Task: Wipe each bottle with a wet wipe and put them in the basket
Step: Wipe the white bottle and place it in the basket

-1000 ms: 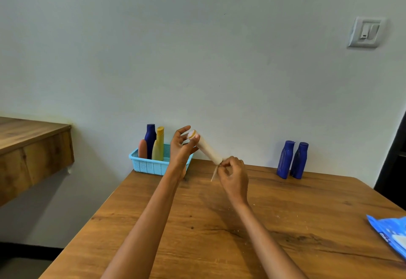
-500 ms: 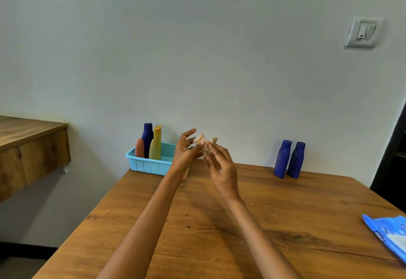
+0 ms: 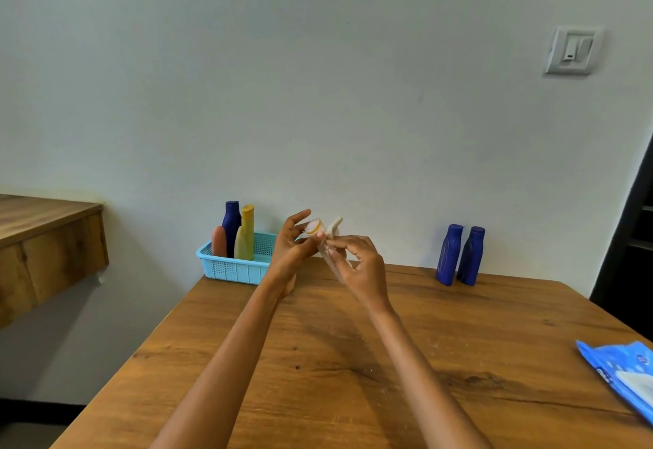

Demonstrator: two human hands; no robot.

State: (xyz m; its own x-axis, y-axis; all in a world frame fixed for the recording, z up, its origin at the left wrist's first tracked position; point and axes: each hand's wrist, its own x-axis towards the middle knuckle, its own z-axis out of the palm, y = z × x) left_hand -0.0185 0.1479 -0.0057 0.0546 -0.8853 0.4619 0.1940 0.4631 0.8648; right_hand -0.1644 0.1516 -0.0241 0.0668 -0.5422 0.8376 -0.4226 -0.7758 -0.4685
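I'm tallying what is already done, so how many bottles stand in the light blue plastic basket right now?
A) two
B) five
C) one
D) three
D: the light blue plastic basket holds three upright bottles, a dark blue one, a yellow one and a shorter salmon-pink one, while two more dark blue bottles stand on the wooden table outside it.

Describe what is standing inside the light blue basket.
The basket holds three upright bottles: a dark blue bottle, a yellow bottle and a pink bottle. Its right end is hidden behind the left hand.
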